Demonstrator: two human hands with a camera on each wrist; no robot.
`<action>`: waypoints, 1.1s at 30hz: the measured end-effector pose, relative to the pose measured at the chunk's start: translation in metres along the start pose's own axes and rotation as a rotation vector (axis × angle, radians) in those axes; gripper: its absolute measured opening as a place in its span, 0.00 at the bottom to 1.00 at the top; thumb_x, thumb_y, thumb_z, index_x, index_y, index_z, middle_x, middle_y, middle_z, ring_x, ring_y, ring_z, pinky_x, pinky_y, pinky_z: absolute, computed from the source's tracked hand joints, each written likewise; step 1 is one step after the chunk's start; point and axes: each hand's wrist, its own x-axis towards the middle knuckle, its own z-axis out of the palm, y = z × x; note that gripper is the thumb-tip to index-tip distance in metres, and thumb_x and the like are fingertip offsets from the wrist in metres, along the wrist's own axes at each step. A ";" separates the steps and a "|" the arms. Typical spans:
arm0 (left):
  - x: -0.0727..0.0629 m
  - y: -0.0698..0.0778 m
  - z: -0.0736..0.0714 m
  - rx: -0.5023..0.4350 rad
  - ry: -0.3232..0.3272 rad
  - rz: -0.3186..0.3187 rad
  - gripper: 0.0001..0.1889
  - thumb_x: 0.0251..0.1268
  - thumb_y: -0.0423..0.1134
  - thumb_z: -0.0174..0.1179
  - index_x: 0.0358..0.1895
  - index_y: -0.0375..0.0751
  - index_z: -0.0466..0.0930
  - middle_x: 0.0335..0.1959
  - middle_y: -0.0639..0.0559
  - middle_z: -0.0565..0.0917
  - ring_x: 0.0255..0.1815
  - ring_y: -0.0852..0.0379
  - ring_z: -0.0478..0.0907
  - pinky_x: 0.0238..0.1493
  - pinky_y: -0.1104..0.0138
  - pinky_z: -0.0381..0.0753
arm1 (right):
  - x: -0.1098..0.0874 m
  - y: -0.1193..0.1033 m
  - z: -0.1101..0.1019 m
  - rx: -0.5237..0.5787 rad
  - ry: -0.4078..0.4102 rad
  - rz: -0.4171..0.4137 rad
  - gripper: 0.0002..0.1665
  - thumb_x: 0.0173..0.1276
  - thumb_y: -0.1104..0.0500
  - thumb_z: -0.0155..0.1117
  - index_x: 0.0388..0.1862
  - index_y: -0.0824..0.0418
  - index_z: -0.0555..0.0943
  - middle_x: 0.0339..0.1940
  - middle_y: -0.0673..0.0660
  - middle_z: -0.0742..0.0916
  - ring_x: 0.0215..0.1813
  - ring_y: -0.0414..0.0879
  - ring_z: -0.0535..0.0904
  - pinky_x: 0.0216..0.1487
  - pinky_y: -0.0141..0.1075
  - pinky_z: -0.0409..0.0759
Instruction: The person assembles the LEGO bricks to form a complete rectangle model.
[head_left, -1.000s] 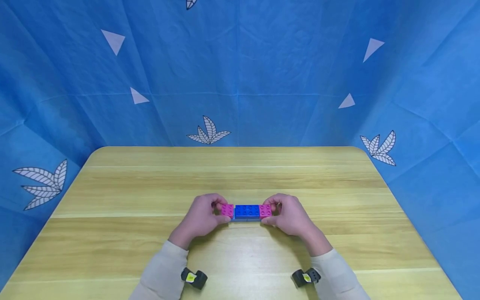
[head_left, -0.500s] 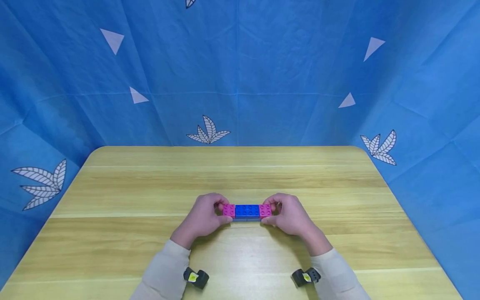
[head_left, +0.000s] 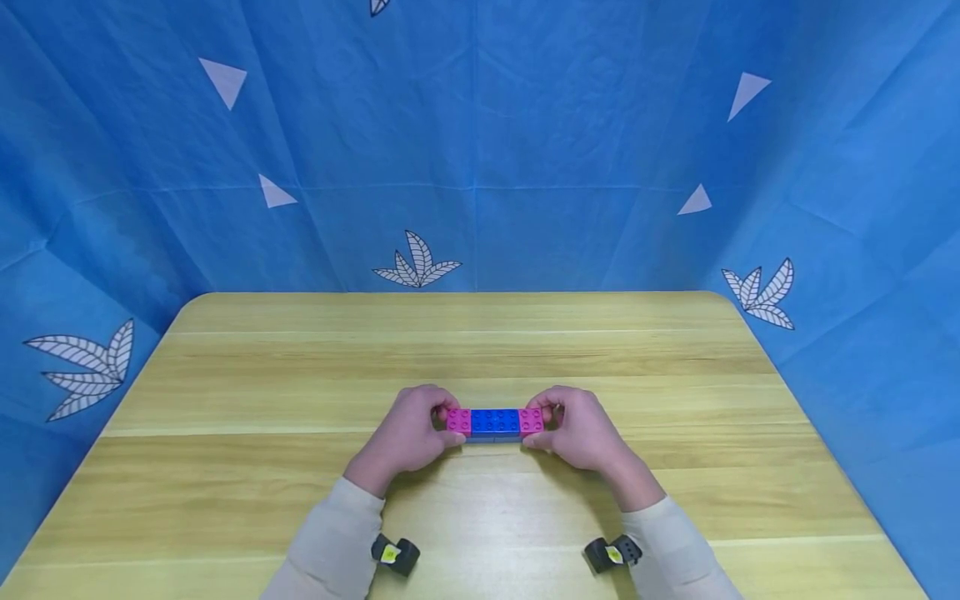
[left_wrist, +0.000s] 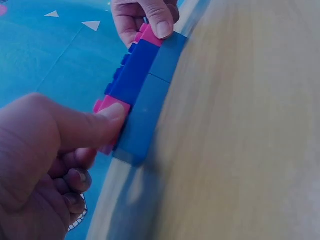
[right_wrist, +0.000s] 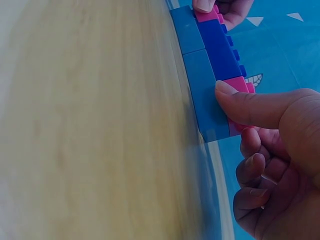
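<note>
A row of toy building bricks lies on the wooden table in front of me. Its bottom layer is two lighter blue bricks (left_wrist: 145, 117) set end to end. On top sits a dark blue brick (head_left: 495, 422) with a pink brick at each end. My left hand (head_left: 408, 429) pinches the left pink brick (head_left: 458, 421) between thumb and fingers, the thumb on its near side. At the other end, the right pink brick (head_left: 530, 421) is pinched by my right hand (head_left: 579, 429), whose thumb also overlaps the lower brick in the right wrist view. Both pink bricks meet the dark blue one.
The light wooden table (head_left: 480, 350) stretches to a far edge with rounded corners. Behind and beside it hangs a blue cloth (head_left: 480, 150) printed with white leaves and triangles. A black wrist camera (head_left: 396, 554) is strapped at my left sleeve.
My left hand has slid the left pink brick slightly right, closing the narrow gap beside the dark blue brick. The right hand has kept its place and its grip.
</note>
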 end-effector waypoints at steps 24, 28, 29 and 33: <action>-0.001 -0.002 0.010 0.068 0.043 0.033 0.14 0.50 0.33 0.77 0.38 0.40 0.82 0.29 0.55 0.74 0.32 0.55 0.70 0.33 0.63 0.73 | 0.000 0.001 0.001 0.005 0.019 -0.005 0.21 0.43 0.62 0.87 0.37 0.54 0.86 0.26 0.50 0.78 0.29 0.46 0.71 0.32 0.39 0.70; -0.003 -0.004 0.011 0.054 0.062 0.023 0.15 0.50 0.33 0.78 0.39 0.40 0.82 0.28 0.55 0.74 0.31 0.55 0.70 0.33 0.63 0.72 | -0.001 0.001 0.002 0.005 0.016 0.004 0.21 0.44 0.63 0.86 0.37 0.54 0.86 0.26 0.50 0.78 0.29 0.46 0.70 0.32 0.39 0.70; -0.003 -0.004 0.012 0.046 0.067 0.016 0.15 0.49 0.33 0.78 0.39 0.39 0.82 0.28 0.55 0.74 0.31 0.55 0.70 0.33 0.63 0.72 | -0.001 0.001 0.002 0.004 0.016 0.006 0.22 0.44 0.63 0.86 0.38 0.55 0.86 0.26 0.50 0.78 0.29 0.46 0.70 0.32 0.39 0.70; -0.004 -0.005 0.012 0.010 0.078 0.000 0.16 0.50 0.32 0.78 0.41 0.37 0.83 0.28 0.54 0.75 0.31 0.55 0.71 0.33 0.63 0.73 | -0.001 0.002 0.003 -0.001 0.017 0.009 0.22 0.44 0.62 0.87 0.38 0.54 0.86 0.27 0.50 0.78 0.30 0.46 0.71 0.33 0.39 0.70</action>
